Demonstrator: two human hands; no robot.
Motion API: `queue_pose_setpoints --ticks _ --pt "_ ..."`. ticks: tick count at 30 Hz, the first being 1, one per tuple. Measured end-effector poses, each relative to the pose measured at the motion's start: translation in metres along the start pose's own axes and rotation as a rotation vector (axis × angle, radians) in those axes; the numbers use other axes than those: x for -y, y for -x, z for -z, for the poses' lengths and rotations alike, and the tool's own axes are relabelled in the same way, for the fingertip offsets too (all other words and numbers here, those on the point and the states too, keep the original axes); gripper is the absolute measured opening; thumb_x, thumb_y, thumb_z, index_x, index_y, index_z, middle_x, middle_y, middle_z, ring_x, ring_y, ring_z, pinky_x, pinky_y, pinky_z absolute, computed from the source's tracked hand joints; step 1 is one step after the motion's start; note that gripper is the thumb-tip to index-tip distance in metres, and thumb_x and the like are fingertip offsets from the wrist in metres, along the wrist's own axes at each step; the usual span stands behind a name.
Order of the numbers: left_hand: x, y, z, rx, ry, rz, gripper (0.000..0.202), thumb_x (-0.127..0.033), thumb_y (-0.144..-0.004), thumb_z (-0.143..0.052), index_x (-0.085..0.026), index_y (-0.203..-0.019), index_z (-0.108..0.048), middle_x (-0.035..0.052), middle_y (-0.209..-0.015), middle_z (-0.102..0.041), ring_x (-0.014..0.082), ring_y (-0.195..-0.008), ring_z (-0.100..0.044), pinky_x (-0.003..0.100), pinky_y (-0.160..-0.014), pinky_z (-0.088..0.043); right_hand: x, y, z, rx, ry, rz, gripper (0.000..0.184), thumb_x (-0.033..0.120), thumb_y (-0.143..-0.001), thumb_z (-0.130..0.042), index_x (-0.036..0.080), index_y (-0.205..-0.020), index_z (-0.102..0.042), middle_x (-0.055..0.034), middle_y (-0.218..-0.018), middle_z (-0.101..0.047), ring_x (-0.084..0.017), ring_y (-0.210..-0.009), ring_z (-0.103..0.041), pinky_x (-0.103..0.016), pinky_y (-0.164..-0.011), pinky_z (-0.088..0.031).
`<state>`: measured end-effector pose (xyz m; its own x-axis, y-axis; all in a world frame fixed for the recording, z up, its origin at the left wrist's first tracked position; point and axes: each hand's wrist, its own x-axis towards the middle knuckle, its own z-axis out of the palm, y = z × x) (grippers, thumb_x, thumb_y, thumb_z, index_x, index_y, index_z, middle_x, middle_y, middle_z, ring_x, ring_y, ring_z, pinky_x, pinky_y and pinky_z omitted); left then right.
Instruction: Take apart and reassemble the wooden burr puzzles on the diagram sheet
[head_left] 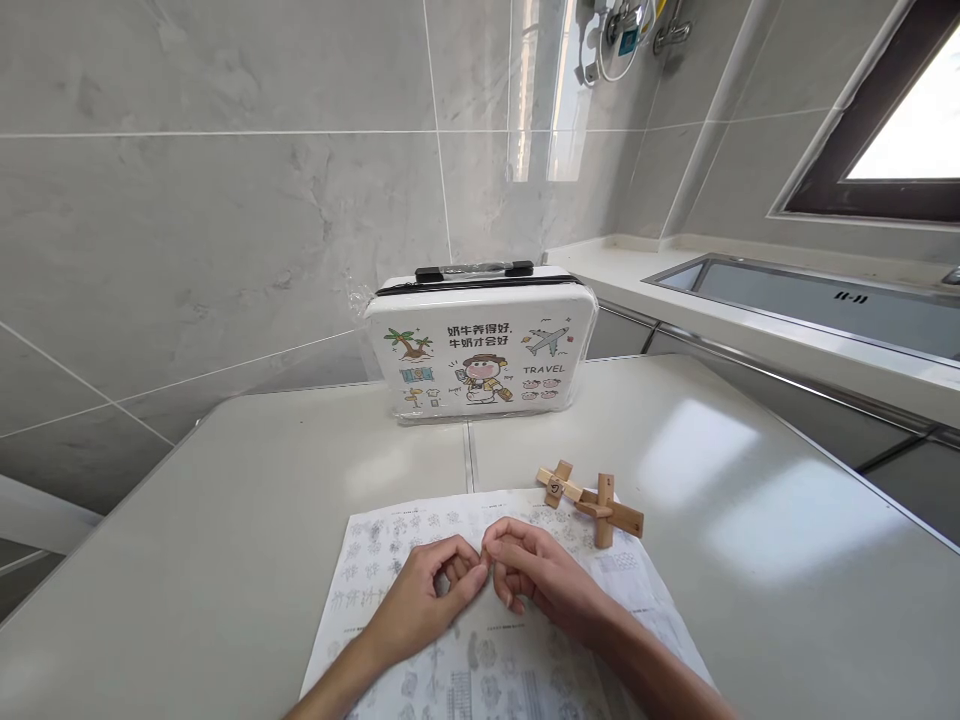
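My left hand (439,590) and my right hand (544,575) meet over a printed sheet (487,645), thumbs and fingertips pinched together. What they hold between them, if anything, is too small and hidden to make out. Small diagrams in rows cover the sheet, which lies beneath both hands. Just beyond my right hand, at the sheet's far right corner, are two cross-shaped assemblies of wooden pieces: a lighter, smaller wooden cross (556,484) and a darker, larger wooden cross (606,512). They lie close together, and neither hand touches them.
A white carry case (484,350) with cartoon prints and a black handle, wrapped in clear plastic, stands at the back of the white table (247,520). Behind it rises a grey tiled wall (225,200). A counter with a sink (817,300) borders the right side.
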<state>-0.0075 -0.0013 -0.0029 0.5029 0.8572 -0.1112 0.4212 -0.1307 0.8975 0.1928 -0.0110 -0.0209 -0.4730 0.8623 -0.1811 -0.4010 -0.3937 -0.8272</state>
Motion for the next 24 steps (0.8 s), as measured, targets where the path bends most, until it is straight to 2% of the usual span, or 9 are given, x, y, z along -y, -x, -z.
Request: queue_pose_setpoints --ticks 24 --pt "0.0005 -0.0002 -0.0003 0.001 -0.009 -0.007 0.038 -0.052 -0.102 -0.056 -0.020 -0.082 -0.064 -0.0016 -0.072 -0.058 0.0153 -0.067 -0.047 0.028 -0.065 -0.036 0.0017 0.0006 -0.0001 -0.001 -0.003 -0.006 0.042 0.055 -0.086 -0.081 0.019 -0.092 -0.061 0.0050 -0.064 -0.059 -0.009 -0.054 -0.053 -0.021 -0.050 -0.038"
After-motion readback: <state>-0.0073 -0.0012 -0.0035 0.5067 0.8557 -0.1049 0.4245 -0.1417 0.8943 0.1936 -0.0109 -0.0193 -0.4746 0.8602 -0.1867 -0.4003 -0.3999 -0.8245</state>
